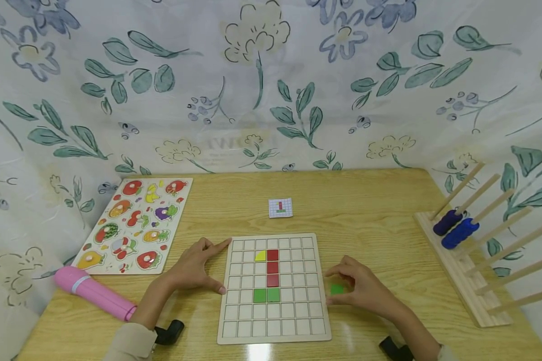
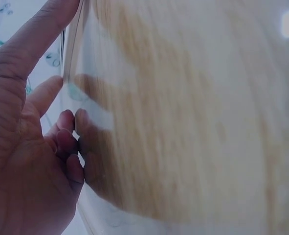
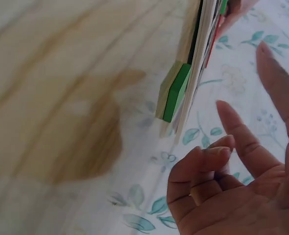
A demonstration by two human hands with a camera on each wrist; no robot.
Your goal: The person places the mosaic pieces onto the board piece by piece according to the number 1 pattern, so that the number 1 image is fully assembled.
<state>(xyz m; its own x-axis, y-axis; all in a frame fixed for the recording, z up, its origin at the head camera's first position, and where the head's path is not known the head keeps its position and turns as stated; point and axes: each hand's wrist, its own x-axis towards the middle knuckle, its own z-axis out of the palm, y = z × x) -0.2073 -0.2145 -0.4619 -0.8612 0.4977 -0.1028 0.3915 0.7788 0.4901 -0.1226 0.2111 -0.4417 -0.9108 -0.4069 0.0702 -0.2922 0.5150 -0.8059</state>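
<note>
A wooden grid board [image 1: 246, 328] lies on the table. On it are a yellow quarter-round tile [image 1: 261, 256], a column of red tiles [image 1: 273, 267] and two green tiles [image 1: 259, 296]. My left hand [image 1: 191, 268] has its index finger and thumb spread along the board's left edge, touching it. To the right of the board, a loose green square tile [image 1: 337, 289] lies on the table. My right hand [image 1: 363, 286] is around this tile, thumb and index finger apart on either side. In the right wrist view its fingers [image 3: 254, 156] stand clear of the green tile [image 3: 176, 93].
Behind the board lies a small printed card [image 1: 280, 207] with a coloured grid pattern. A fruit puzzle board [image 1: 135, 225] and a pink cylinder-like object [image 1: 101, 296] are at the left. On the right stands a wooden peg rack [image 1: 460, 281] with blue beads [image 1: 459, 233].
</note>
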